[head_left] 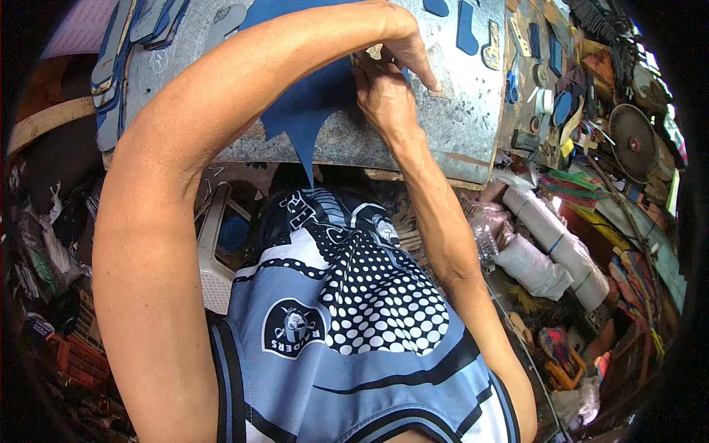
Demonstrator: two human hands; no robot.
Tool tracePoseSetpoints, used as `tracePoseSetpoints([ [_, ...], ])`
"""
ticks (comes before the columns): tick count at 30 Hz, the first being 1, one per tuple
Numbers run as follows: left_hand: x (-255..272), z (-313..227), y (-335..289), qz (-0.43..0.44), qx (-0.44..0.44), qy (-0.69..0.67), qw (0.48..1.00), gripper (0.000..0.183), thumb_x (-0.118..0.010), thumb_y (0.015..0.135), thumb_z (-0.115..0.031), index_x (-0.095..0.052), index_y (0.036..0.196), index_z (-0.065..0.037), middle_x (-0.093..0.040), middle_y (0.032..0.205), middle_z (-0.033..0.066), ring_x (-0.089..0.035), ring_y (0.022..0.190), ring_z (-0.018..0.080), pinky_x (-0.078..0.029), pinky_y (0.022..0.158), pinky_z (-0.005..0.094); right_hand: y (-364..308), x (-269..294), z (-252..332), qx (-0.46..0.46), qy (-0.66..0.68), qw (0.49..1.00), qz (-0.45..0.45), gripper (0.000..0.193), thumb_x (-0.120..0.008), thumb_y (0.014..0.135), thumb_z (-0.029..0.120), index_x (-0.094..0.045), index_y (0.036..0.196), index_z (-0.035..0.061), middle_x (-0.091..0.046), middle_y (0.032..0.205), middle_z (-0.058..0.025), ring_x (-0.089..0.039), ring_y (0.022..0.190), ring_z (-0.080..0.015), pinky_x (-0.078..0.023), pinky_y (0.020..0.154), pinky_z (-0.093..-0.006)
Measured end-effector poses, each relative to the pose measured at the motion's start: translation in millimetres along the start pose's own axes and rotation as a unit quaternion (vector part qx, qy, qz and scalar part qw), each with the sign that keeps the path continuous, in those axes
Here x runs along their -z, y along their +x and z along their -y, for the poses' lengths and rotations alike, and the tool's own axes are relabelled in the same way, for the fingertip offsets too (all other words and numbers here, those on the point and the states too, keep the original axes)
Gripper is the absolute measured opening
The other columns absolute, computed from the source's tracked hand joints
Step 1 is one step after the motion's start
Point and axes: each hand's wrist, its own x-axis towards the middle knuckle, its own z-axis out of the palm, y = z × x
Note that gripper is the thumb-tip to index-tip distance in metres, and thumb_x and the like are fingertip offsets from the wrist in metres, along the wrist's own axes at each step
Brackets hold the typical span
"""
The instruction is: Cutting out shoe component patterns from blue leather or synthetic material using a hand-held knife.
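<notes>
A dark blue sheet (pixel 314 96) with a jagged cut edge lies on the metal-topped table, a pointed strip hanging over the near edge. My left arm arches over it. My left hand (pixel 405 52) is bent down at the wrist, one finger stretched toward the tabletop and the others mostly hidden. Just below it, my right hand (pixel 388 96) is closed, its fingers curled in over the sheet's right side. A small yellowish thing (pixel 375 52) shows between the hands; its kind is unclear. What the right fingers grip is hidden.
Blue cut pieces (pixel 467 29) and a pale template (pixel 491 46) lie at the table's far right. Stacked grey-blue pieces (pixel 111 55) line its left edge. Blue-handled scissors (pixel 512 87) and a white roll (pixel 544 101) sit further right, before a fan (pixel 634 142). Wrapped rolls (pixel 546 229) crowd the right side.
</notes>
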Motion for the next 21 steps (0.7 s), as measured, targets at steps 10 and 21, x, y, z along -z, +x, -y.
tracePoseSetpoints([
  [10, 7, -14, 3, 0.009, 0.013, 0.033, 0.999, 0.107, -0.048, 0.076, -0.086, -0.044, 0.146, -0.004, -0.042, 0.15, 0.0221, -0.043, 0.138, 0.033, -0.033, 0.113, 0.0486, 8, 5, -10, 0.001, 0.015, 0.998, 0.065, 0.037, -0.055, 0.094, 0.02, -0.058, 0.13, 0.0084, -0.066, 0.104, -0.0269, -0.067, 0.085, -0.042, -0.055, 0.075, -0.0509],
  [21, 6, -12, 0, -0.001, 0.021, 0.049, 0.999, 0.106, -0.048, 0.077, -0.085, -0.044, 0.147, -0.005, -0.041, 0.151, 0.0218, -0.04, 0.14, 0.033, -0.031, 0.115, 0.0484, 7, 19, 11, -0.053, 0.021, 0.992, 0.108, 0.035, -0.057, 0.093, 0.021, -0.063, 0.124, 0.0058, -0.066, 0.099, -0.031, -0.067, 0.087, -0.0449, -0.054, 0.077, -0.0509],
])
